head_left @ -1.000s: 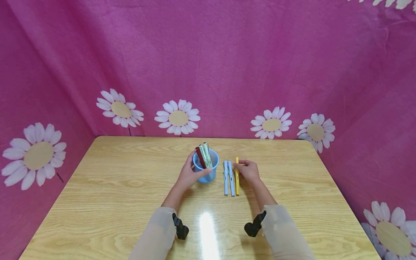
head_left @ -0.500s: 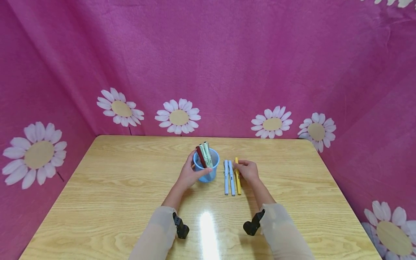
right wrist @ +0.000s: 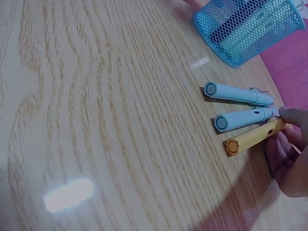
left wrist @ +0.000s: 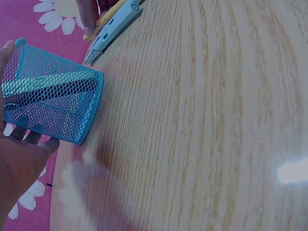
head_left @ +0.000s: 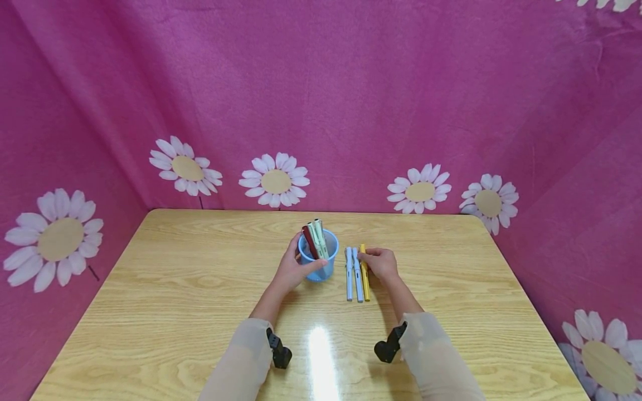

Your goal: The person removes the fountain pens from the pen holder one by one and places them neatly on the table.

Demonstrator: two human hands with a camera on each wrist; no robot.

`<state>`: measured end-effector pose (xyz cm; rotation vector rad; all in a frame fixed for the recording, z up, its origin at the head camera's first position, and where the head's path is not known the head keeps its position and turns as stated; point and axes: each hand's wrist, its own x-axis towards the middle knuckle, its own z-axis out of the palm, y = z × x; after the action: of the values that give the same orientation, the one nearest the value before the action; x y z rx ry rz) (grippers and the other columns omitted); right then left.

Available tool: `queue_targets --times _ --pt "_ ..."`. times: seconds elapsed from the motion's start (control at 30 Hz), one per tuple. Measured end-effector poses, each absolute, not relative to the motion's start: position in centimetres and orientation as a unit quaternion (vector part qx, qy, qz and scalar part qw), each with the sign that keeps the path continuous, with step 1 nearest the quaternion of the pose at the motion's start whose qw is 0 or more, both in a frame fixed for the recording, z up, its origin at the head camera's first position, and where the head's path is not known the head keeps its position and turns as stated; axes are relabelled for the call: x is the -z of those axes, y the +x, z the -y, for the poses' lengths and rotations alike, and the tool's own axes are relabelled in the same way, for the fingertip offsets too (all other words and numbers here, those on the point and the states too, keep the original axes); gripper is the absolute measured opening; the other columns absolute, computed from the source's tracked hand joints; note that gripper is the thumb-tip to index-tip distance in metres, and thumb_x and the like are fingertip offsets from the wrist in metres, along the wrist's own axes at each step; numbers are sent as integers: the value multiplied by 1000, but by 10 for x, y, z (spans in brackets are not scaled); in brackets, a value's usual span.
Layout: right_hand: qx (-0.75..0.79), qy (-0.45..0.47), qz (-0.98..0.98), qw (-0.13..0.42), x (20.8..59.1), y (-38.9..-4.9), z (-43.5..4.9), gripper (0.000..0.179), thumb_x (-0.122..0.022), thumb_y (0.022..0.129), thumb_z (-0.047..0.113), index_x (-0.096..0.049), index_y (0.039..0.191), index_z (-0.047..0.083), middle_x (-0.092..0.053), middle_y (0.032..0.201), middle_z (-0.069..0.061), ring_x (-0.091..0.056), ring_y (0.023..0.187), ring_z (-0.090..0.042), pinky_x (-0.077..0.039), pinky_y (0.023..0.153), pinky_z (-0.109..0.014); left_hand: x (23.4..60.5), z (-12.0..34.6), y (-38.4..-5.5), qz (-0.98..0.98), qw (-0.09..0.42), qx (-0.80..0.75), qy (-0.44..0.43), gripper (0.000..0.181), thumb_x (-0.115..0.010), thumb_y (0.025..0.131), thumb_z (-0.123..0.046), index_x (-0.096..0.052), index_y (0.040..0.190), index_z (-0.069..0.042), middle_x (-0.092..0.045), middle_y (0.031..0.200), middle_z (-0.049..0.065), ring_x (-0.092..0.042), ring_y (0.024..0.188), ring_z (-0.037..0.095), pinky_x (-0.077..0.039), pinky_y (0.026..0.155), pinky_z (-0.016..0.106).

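Note:
In the head view my left hand (head_left: pixel 293 270) holds a blue mesh pen holder (head_left: pixel 328 271), thumb on the near side and fingers round its far left. A dark red pen (head_left: pixel 310 243) and two pale green pens (head_left: pixel 321 239) lean inside it. To its right, two light blue pens (head_left: pixel 349 281) lie side by side on the table. Beside them is a yellow pen (head_left: pixel 365 284), slightly slanted, its cap end close to the nearer blue pen. My right hand (head_left: pixel 383 263) pinches this yellow pen (right wrist: pixel 252 136) near its cap, the thumb close to the blue pen in the right wrist view.
Everything stands on a light wood-grain table (head_left: pixel 200 278) with a bright reflection near the front. A magenta cloth (head_left: pixel 341 111) with daisies hangs behind the table and at both sides. Each sleeve carries a small black camera (head_left: pixel 279 350).
The yellow pen's cap end has shifted slightly left toward the blue pens, with my right hand moving along with it. My left hand and the pen holder have stayed in place.

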<state>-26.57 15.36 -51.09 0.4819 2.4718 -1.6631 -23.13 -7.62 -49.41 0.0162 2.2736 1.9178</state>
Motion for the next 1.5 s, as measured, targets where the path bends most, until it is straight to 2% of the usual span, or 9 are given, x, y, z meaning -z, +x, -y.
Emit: queue_targets --times 0.27,0.7,1.03,1.3,1.5 --pt "549 165 -818 52 511 -265 -151 36 -68 84 19 -63 110 -5 -63 97 -14 -52 62 -5 -48 56 -17 494 77 -231 -765 79 -640 5 93 -76 78 -29 -16 149 -26 -23 155 6 -23 142 33 -31 111 50" --pt "525 158 -835 52 511 -265 -150 36 -68 84 20 -64 110 -5 -63 106 -19 -52 69 -7 -44 56 -14 495 77 -231 -768 67 -637 6 93 -77 76 -31 -19 148 -27 -26 154 5 -25 141 32 -29 112 49" --pt "510 153 -845 52 512 -266 -150 36 -68 84 20 -64 110 -5 -63 109 -22 -55 70 -9 -47 57 -17 496 77 -231 -769 68 -636 2 94 -77 76 -32 -19 149 -27 -25 154 5 -25 142 32 -30 112 49" --pt "485 143 -861 57 512 -267 -150 32 -67 86 20 -65 109 -3 -63 111 -20 -59 87 -18 -48 64 -17 497 76 -232 -764 70 -642 3 92 -76 77 -31 -19 148 -28 -27 153 5 -28 140 33 -33 110 51" --pt "470 130 -872 52 511 -265 -152 30 -67 85 21 -67 103 -3 -64 103 -18 -57 79 -16 -46 58 -17 497 76 -231 -763 73 -643 -4 91 -76 77 -31 -19 148 -30 -27 153 3 -27 140 32 -33 109 51"
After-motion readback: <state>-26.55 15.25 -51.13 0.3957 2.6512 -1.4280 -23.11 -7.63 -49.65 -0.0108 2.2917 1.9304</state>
